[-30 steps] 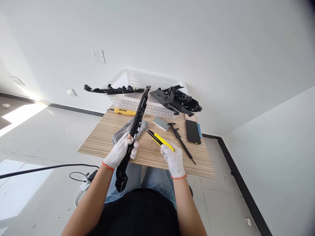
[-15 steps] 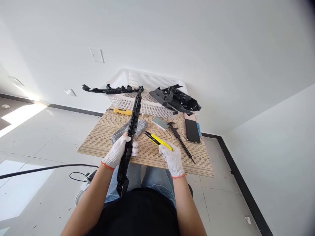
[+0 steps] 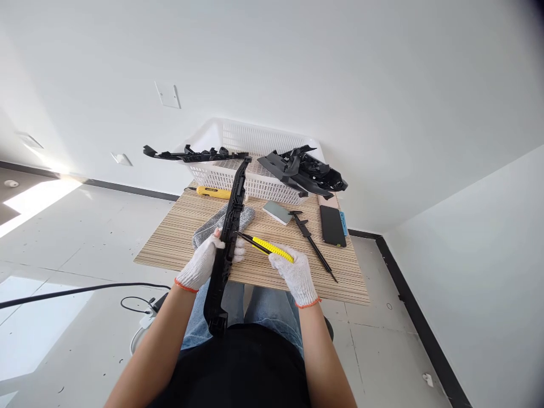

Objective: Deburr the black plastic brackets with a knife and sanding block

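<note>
My left hand, in a white knit glove with an orange cuff, is closed around a long black plastic part. The part slants from the basket's front down toward my lap, its moulded clips facing right. My gloved right hand grips a yellow and black utility knife. The knife points left, and its tip is at the right edge of the plastic part; whether it touches I cannot tell. A grey cloth lies on the table behind the part.
On the striped wooden table lie a yellow-handled tool, a grey-green block, a black caliper and a phone. At the back, a white basket holds black plastic parts. A black cable runs at left.
My right hand has moved slightly left, bringing the knife tip to the plastic part. My left hand has rolled the part, so its smoother side now shows more.
</note>
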Demonstrator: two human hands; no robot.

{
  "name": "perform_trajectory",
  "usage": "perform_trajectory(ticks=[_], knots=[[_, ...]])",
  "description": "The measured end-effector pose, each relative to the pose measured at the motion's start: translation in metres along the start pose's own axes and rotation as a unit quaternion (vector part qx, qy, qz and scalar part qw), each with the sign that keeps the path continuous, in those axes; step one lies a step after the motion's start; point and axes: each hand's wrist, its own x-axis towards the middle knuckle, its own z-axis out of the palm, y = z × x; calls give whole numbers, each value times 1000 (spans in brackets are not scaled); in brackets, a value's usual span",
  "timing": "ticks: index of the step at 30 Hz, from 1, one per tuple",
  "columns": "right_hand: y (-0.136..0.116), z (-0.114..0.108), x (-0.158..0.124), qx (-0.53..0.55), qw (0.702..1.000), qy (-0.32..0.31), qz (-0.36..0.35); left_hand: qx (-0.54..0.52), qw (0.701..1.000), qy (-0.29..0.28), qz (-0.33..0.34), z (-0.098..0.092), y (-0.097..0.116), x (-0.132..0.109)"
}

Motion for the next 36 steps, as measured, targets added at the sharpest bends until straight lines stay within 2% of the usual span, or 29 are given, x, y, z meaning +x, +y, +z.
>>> perform_trajectory(ticks=[5,10,14,18,24,27,33,36], knots=[[2,-1,-1,5,1000,-10,9,0,999,-10,-37,-4,-1,1],[7,-2,1,-33,999,-16,-7,36,999,-10,-2,-5,-7,-1],[8,-1,2,-39,999,-13,-5,30,998,-46,21,-5,-7,-5],[8,-2,3,-26,1000,3,-3,68,993,-90,42,-9,-3,-9],[11,-3,5,-12,1000,11,6,84,990,-100,52,-12,-5,-9],[11,-3,6,-11,1000,9,6,83,991,-89,51,-9,-7,-9],[10,-3,5,-3,1000,10,-4,62,998,-6,14,-2,-8,-9],[8,-3,4,-3,1000,8,5,78,997,-1,5,-2,-8,-8]])
